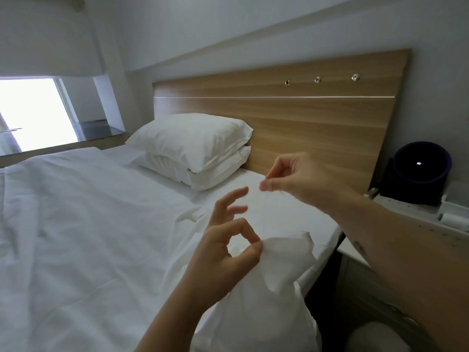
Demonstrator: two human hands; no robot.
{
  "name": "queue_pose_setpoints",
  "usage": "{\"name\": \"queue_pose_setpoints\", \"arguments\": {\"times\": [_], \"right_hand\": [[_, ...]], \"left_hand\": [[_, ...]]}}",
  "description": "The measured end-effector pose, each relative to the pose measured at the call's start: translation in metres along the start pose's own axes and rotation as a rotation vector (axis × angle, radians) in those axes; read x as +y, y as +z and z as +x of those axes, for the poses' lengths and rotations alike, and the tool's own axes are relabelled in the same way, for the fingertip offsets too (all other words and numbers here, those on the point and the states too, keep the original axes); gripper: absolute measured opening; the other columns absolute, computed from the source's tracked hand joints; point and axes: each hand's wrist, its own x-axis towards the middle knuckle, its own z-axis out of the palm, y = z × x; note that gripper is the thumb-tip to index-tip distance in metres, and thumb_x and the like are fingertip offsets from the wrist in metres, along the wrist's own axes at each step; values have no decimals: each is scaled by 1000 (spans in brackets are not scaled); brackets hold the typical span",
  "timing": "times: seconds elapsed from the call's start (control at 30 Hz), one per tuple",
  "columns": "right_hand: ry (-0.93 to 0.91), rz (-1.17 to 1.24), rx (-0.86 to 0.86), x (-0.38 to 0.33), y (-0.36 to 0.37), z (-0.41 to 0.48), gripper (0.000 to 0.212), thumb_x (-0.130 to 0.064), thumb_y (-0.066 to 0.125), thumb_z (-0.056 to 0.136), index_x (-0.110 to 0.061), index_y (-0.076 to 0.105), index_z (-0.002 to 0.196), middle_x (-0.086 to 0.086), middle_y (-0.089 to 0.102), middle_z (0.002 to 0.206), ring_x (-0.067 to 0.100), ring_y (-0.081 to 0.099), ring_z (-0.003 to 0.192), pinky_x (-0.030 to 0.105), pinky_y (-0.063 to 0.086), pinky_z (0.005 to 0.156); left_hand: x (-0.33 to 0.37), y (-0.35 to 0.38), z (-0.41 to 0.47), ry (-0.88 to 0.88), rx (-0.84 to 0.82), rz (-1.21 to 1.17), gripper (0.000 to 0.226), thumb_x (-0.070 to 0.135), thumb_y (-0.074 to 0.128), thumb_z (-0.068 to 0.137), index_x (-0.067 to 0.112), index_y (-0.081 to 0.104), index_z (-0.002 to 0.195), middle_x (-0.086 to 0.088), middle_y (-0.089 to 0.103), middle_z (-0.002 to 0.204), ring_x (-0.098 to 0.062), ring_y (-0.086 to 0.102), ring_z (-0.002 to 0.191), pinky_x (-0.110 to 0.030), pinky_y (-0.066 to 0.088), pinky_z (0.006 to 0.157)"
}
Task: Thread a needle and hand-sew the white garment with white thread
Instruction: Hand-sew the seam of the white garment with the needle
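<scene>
A white garment point(274, 283) hangs crumpled in front of me, over the right side of the bed. My left hand point(225, 247) pinches its upper edge between thumb and index finger, the other fingers spread upward. Raised above it, my right hand point(294, 179) pinches something very thin, apparently the needle, at its fingertips. A faint white thread point(264, 214) runs from those fingertips down toward the garment. The needle itself is too small to make out.
The white-sheeted bed point(88, 224) fills the left and centre, with two stacked pillows point(195, 151) against a wooden headboard point(291, 110). A nightstand point(406, 219) on the right carries a dark round device point(418, 171) and a white thread spool point(454, 219). A bright window point(33, 113) is at far left.
</scene>
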Motion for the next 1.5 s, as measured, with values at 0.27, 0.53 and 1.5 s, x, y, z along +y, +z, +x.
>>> {"name": "queue_pose_setpoints", "arguments": {"times": [0.27,0.53,1.5], "right_hand": [[-314,-454,342,42,-8,45,13,-6,71,81,-6,62,71,-2,62,65,12,57,61,28,50,64],[-256,-706,358,89,-25,51,14,3,60,80,-6,59,69,7,63,67,27,57,66,34,47,61],[45,-422,405,101,-23,32,17,-14,70,84,-14,58,71,0,59,69,20,57,69,29,41,63]], "left_hand": [[9,3,0,-8,-106,-237,5,26,58,69,25,60,65,10,68,117,-14,62,115,-26,48,96],[18,1,-5,38,-95,-319,12,20,58,70,30,60,63,5,69,117,-17,61,117,-24,47,96],[7,-5,6,113,51,-216,5,24,59,70,24,58,65,16,47,143,-5,39,137,-16,35,105]]}}
